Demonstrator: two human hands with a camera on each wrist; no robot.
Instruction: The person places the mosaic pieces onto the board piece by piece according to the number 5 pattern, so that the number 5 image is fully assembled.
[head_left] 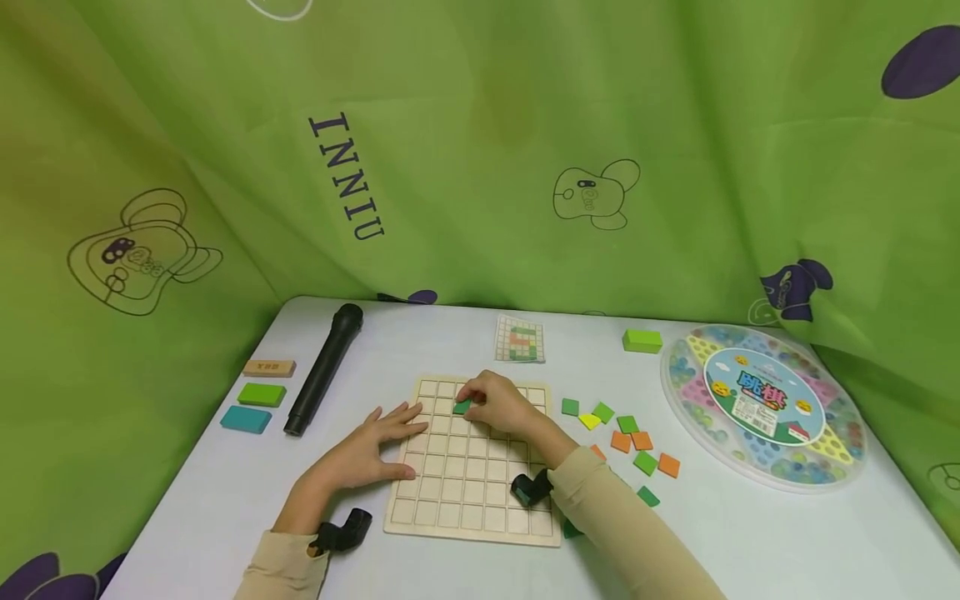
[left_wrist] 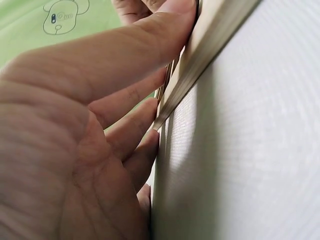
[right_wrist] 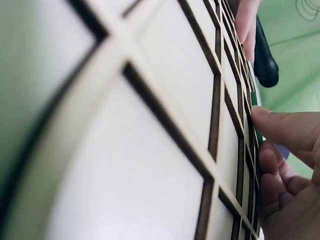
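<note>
left hand (head_left: 375, 454): left of centre; fingers spread and loosely straight, tips and thumb resting on the left side of the wooden board (head_left: 450, 515)
right hand (head_left: 504, 407): stretched in from the lower right, wrist above the board; thumb and fingers pinch one green tile (head_left: 462, 407)
pinched tile's place: over the board's upper rows, left of its middle; whether it sits flat in a cell, I cannot tell
board make: one, mid-frame; pale wood, squarish, thin raised ribs framing square cells
loose tiles: right of the board, flat; one yellow tile (head_left: 589, 422), four orange tiles (head_left: 669, 465) — one partly hidden by the arm — and several green pieces (head_left: 603, 412)
blocks: three oblong blocks (head_left: 262, 395) at left; one green block (head_left: 642, 341) at upper right
others: one slim black microphone (head_left: 325, 371) at left; printed cards (head_left: 520, 340) above the board; one round plastic box (head_left: 765, 408) at right
</note>
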